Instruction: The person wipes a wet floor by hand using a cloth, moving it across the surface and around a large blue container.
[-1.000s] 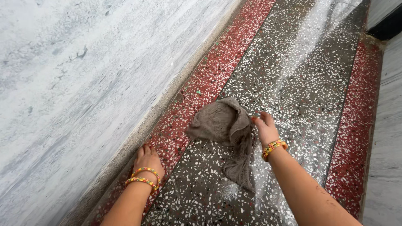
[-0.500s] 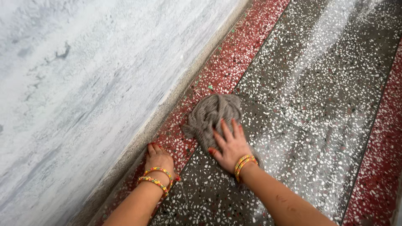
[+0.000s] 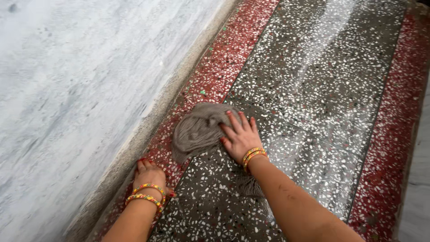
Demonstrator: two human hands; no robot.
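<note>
1. Looking down from my head, I am pressing my right hand [image 3: 239, 139] flat, fingers spread, on a crumpled grey-brown cloth [image 3: 197, 131].
2. The cloth is lying on the speckled floor [image 3: 313, 89], straddling the line where the red strip [image 3: 224, 67] is meeting the dark middle panel; a tail of it is trailing under my right forearm.
3. I am resting my left hand [image 3: 148, 174] open on the red strip, just beside the pale marble wall [image 3: 80, 80], near the cloth but apart from it.
4. Beaded bangles [image 3: 252, 155] are sitting on both wrists.
</note>
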